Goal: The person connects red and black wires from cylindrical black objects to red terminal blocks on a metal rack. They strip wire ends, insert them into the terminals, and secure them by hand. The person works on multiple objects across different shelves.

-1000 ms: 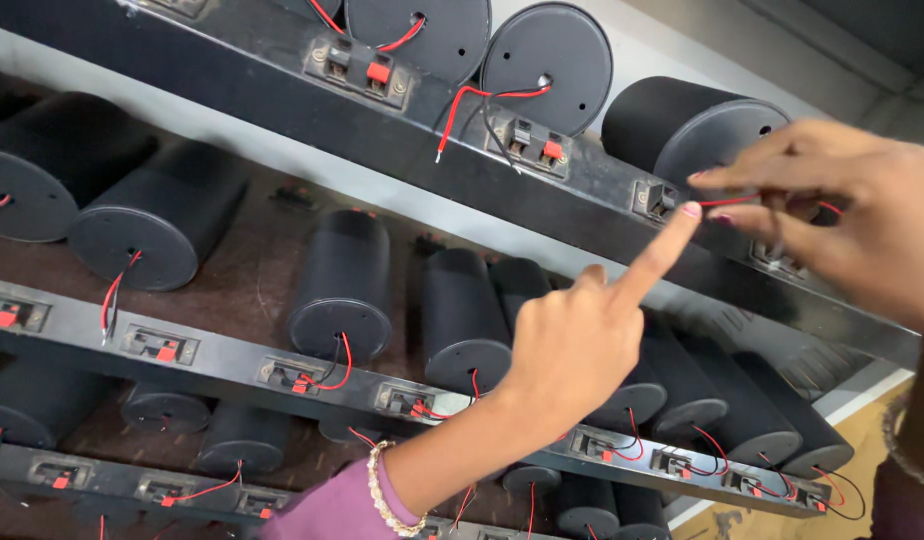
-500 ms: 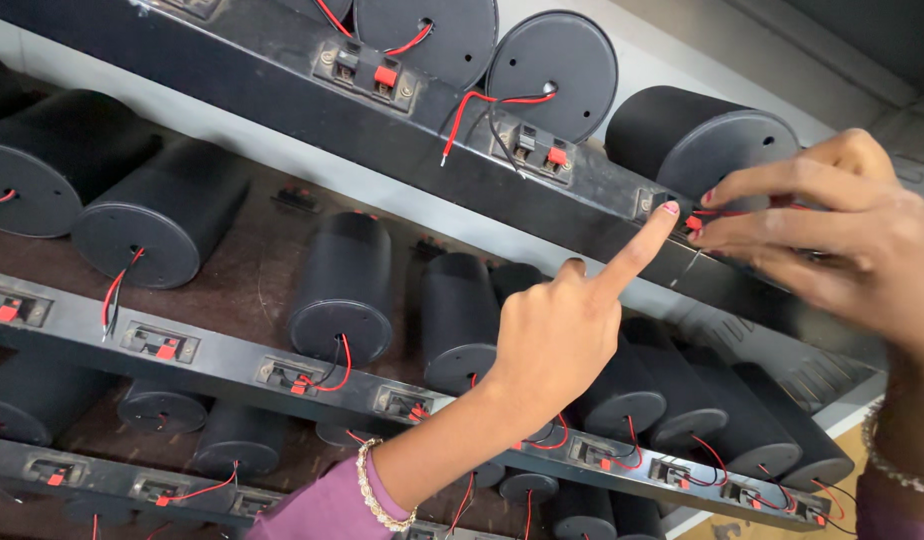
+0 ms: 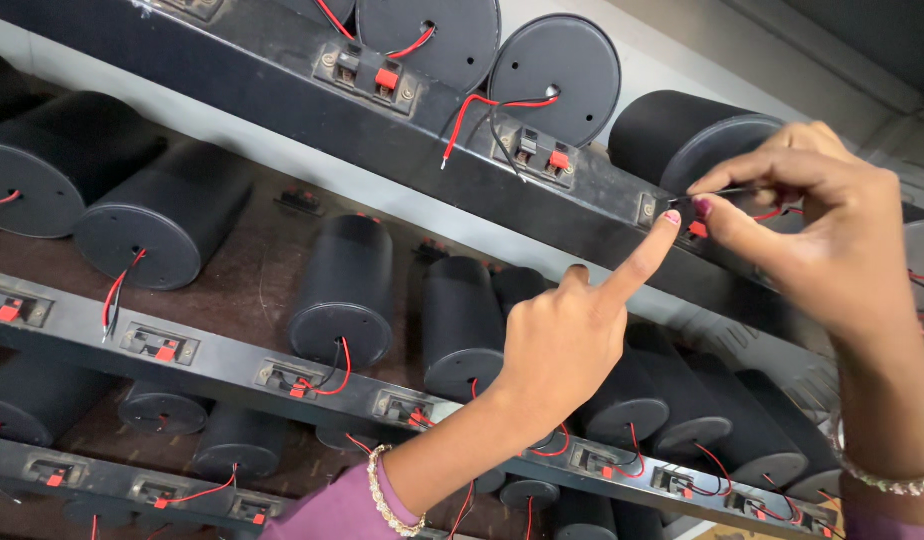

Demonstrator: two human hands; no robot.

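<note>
Your right hand [image 3: 832, 220] pinches the thin black wire [image 3: 727, 192] lying sideways, just right of the small spring terminal [image 3: 694, 228] that your left hand's [image 3: 562, 345] forefinger presses.

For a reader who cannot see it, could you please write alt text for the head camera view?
The left hand presses its index fingertip on a spring clip terminal on the top rail of a rack, while the right hand pinches a thin black wire at that terminal. Black cylinders with red and black leads lie on the shelves.
</note>
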